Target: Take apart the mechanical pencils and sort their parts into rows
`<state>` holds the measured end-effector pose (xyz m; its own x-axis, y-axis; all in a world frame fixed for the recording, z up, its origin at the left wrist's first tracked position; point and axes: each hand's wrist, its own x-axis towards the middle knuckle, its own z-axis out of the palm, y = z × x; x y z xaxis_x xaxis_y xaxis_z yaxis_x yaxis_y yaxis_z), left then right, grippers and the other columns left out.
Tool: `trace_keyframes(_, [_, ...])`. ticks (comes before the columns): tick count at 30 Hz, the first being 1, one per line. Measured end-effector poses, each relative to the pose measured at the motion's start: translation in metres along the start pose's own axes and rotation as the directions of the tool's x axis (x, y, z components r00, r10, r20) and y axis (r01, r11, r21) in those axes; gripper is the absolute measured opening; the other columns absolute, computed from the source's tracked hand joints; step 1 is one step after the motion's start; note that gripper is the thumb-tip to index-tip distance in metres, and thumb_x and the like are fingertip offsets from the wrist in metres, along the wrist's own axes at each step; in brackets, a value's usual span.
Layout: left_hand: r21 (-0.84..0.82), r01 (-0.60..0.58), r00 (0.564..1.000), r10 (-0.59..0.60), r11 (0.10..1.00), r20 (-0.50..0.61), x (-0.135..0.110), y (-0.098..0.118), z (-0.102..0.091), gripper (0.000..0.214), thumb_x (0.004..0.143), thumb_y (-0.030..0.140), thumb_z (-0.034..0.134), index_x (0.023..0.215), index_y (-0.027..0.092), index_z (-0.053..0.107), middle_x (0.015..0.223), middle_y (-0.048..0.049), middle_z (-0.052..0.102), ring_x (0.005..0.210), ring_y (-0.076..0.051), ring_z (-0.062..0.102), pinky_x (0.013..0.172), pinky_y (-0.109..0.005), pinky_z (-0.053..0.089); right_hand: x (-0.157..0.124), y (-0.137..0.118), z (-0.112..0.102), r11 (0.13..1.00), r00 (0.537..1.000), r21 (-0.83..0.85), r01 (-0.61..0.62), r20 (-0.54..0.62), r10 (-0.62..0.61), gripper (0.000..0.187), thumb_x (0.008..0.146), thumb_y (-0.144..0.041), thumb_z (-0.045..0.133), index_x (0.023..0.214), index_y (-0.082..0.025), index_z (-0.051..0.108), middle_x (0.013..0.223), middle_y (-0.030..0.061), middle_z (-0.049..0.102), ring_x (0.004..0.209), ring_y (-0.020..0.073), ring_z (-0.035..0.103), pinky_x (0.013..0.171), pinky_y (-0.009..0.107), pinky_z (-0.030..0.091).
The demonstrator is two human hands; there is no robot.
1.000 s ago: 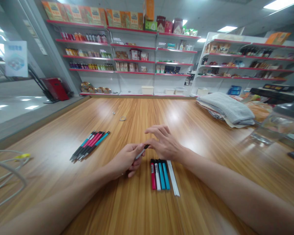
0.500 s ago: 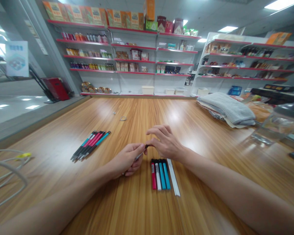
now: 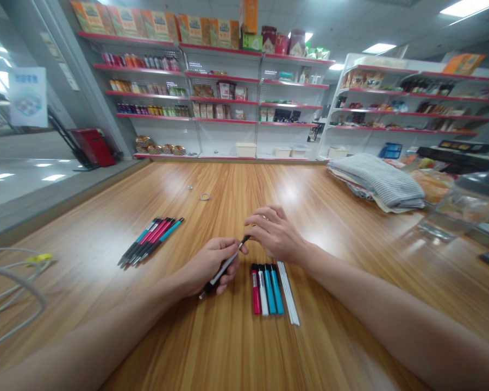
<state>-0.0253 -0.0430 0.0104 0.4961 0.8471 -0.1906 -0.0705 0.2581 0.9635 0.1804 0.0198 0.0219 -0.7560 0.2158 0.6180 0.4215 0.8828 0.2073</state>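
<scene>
Pen (image 3: pixel 227 265) clutched in the left hand (image 3: pixel 212 263), right hand (image 3: pixel 275 236) pinching its black end — coloured barrels (image 3: pixel 269 293) at its 4 o'clock, bunch of pens (image 3: pixel 152 239) around 10ish.

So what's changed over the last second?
The pen has swung further into view along the left hand, tip now jutting toward near left. Right hand stays by its black end. Pen pile, barrels, white sticks: unmoved.
</scene>
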Motion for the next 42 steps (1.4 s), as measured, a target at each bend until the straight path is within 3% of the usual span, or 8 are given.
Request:
trace_keyframes(6, [-0.009,0.045,0.998,-0.045,0.999,-0.040,0.000,0.001,0.001,0.032,0.088,0.048,0.048,0.082,0.017,0.049,0.058,0.0039,0.042,0.036,-0.003,0.029,0.027,-0.011,0.018,0.000,0.000,0.000,0.999,0.999,0.028,0.017,-0.036,-0.016,0.010,0.092,-0.018,0.047,0.095,-0.019,0.057,0.098,0.0016,0.066,0.104,0.0183,0.049,0.100,0.040,0.025])
trace_keyframes(22, [0.104,0.088,0.994,-0.082,0.991,-0.068,0.000,0.006,0.005,0.054,0.082,0.064,0.045,0.057,0.018,0.032,0.051,0.0029,0.039,0.034,-0.003,0.025,0.028,-0.014,0.011,-0.002,-0.001,0.001,0.998,0.992,0.008,-0.066,-0.111,0.067,0.011,0.089,-0.014,0.050,0.094,-0.022,0.057,0.098,0.0003,0.066,0.102,0.0188,0.049,0.099,0.040,0.025])
trace_keyframes(27, [0.070,0.110,0.993,-0.106,0.992,-0.053,-0.001,0.007,0.004,0.052,0.084,0.061,0.044,0.058,0.018,0.030,0.054,0.0026,0.040,0.035,-0.002,0.024,0.029,-0.014,0.010,-0.007,0.006,0.006,0.971,0.947,0.112,-0.213,-0.222,0.233,0.008,0.086,-0.016,0.054,0.091,-0.020,0.058,0.094,0.0031,0.065,0.096,0.0192,0.052,0.095,0.040,0.029])
trace_keyframes(30, [0.040,0.097,0.995,-0.096,0.994,-0.042,-0.001,0.008,0.003,0.051,0.084,0.059,0.045,0.058,0.018,0.030,0.055,0.0027,0.041,0.035,-0.002,0.024,0.029,-0.014,0.010,-0.020,0.032,0.014,0.843,0.786,0.274,-0.462,-0.313,0.533,0.009,0.083,-0.024,0.057,0.089,-0.017,0.059,0.093,0.0068,0.062,0.093,0.0206,0.052,0.087,0.038,0.036])
trace_keyframes(33, [0.022,0.094,0.995,-0.093,0.995,-0.036,-0.002,0.008,0.002,0.050,0.084,0.058,0.046,0.058,0.018,0.030,0.055,0.0030,0.041,0.035,-0.002,0.023,0.029,-0.014,0.010,-0.041,0.063,0.022,0.397,0.369,0.633,-0.665,-0.184,0.911,0.023,0.079,-0.038,0.056,0.085,-0.016,0.058,0.075,0.0039,0.056,0.067,0.0155,0.049,0.063,0.030,0.040])
trace_keyframes(34, [0.017,0.094,0.995,-0.093,0.995,-0.031,-0.002,0.008,0.002,0.050,0.084,0.058,0.047,0.058,0.018,0.030,0.055,0.0031,0.041,0.035,-0.002,0.023,0.029,-0.014,0.009,-0.048,0.070,0.022,0.220,0.268,0.735,-0.641,-0.053,0.962,0.027,0.078,-0.042,0.055,0.083,-0.016,0.057,0.070,0.0020,0.053,0.059,0.0132,0.046,0.055,0.027,0.038])
trace_keyframes(35, [0.013,0.092,0.995,-0.092,0.996,-0.027,-0.002,0.008,0.002,0.050,0.083,0.058,0.047,0.058,0.018,0.030,0.055,0.0031,0.041,0.035,-0.002,0.023,0.029,-0.014,0.009,-0.054,0.074,0.021,0.170,0.252,0.757,-0.630,-0.007,0.968,0.031,0.078,-0.045,0.053,0.083,-0.015,0.057,0.066,0.0005,0.050,0.053,0.0110,0.042,0.049,0.025,0.035])
trace_keyframes(42, [0.042,0.094,0.995,-0.093,0.995,-0.032,-0.001,0.005,0.000,0.050,0.084,0.058,0.045,0.058,0.018,0.031,0.056,0.0028,0.040,0.036,-0.002,0.023,0.030,-0.014,0.010,-0.076,0.041,-0.011,0.043,0.484,0.756,-0.654,0.374,0.791,0.040,0.073,-0.042,0.066,0.102,-0.014,0.062,0.067,0.0001,0.057,0.049,0.0070,0.046,0.039,0.018,0.032])
